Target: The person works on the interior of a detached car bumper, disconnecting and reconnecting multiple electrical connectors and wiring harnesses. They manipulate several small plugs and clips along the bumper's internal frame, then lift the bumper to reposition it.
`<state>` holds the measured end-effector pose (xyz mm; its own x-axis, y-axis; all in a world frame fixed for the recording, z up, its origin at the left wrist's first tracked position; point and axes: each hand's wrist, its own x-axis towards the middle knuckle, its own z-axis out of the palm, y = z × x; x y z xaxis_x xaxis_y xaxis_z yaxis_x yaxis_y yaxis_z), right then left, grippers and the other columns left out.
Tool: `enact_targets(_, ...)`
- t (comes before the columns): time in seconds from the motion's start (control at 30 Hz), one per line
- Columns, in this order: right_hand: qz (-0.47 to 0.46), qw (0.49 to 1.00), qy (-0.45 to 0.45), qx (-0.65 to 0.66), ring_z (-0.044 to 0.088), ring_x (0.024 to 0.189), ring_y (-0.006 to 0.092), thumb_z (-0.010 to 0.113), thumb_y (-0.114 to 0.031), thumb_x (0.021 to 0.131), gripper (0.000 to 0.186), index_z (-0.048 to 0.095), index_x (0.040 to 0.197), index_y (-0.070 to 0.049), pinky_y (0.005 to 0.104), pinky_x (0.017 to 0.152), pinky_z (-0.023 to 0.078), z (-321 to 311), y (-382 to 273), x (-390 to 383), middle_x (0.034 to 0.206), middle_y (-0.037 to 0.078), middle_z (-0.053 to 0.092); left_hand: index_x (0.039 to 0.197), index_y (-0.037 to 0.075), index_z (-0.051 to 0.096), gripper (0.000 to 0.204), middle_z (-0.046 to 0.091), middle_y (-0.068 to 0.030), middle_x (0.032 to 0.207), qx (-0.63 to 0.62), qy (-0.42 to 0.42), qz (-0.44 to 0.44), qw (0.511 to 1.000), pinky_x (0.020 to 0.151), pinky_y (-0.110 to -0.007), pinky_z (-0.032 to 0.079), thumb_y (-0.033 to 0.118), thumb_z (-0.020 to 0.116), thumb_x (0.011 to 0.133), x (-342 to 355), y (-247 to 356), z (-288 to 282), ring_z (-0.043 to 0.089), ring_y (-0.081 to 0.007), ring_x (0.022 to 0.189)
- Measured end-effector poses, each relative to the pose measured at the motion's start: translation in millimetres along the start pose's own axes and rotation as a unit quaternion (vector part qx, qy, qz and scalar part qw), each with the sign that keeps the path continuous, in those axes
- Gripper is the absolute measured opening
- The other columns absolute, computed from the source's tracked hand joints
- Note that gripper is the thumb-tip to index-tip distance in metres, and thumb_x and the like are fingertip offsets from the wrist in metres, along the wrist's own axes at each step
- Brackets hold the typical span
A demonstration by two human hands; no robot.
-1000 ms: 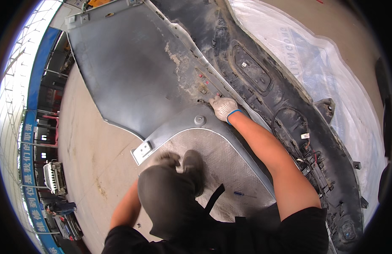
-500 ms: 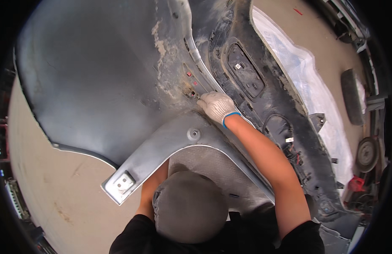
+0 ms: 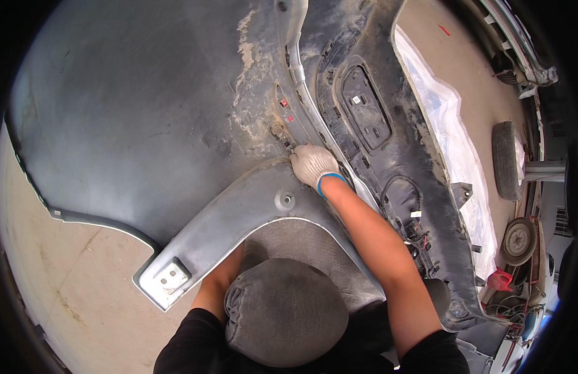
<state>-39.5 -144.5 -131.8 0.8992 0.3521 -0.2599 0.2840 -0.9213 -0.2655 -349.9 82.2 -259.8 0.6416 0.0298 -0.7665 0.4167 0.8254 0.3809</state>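
Item: car bumper cover (image 3: 145,124), grey moulded plastic, lying inner face up on a bare concrete floor (image 3: 58,293). We see a broad, smooth, dusty shell on our left. To the right of it runs a darker, ribbed and pocketed inner structure (image 3: 370,118) with cut-outs and clips. The long axis runs from far left-centre down toward our right, curving with the lens.

Item: mounting seam (image 3: 289,124), a narrow strip between shell and ribbed section, crusted with pale dried mud and carrying small red clips. It lies straight ahead of us, just beyond the right hand.

Item: right hand (image 3: 314,165), in a white knit glove with a blue cuff, arm extended forward. The fingers are curled narrow and pressed on the seam at a small fastener; whether they pinch something we cannot tell. This hand is plainly the nearer one to the seam.

Item: left hand, out of view beneath the wheel-arch flange (image 3: 239,212); only the left forearm (image 3: 223,280) shows, so its grip cannot be told.

Item: wheel-arch flange, lighter grey, curved, with a round boss and a square metal bracket (image 3: 171,275) at its near tip.

Item: translucent plastic sheet (image 3: 451,137) beside the bumper cover at right; tyres (image 3: 506,159) and a red object (image 3: 500,279) further right, well apart.
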Motion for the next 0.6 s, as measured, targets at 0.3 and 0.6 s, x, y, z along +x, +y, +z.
enact_targets(0.3, -0.007, 0.998, -0.008, 0.057, 0.068, 0.096, 0.0429, 0.050, -0.029, 0.095, 0.036, 0.072, 0.095, 0.000, 0.0519, 0.089, 0.052, 2.2, -3.3, 14.1, 0.098, 0.025, 0.071, 0.085, 0.008, 0.063, 0.020, 0.063, -0.0052, 0.081, -0.012, 0.023, 0.003, 1.000, 0.059, -0.025, 0.048, 0.024, 0.058, 0.096, -1.8, -0.8, -1.1, 0.060, -0.0145, 0.067)
enact_targets(0.6, 0.045, 0.992, 0.043, 0.109, 0.067, 0.095, 0.0421, 0.056, -0.030, 0.090, 0.034, 0.071, 0.091, 0.000, 0.0513, 0.089, 0.052, -5.9, -16.6, 8.2, 0.095, 0.025, 0.071, 0.084, 0.010, 0.063, 0.020, 0.062, -0.0026, 0.079, -0.019, 0.038, -0.002, 0.999, 0.058, -0.025, 0.046, 0.026, 0.058, 0.096, -8.5, 0.3, -6.3, 0.058, -0.0129, 0.065)
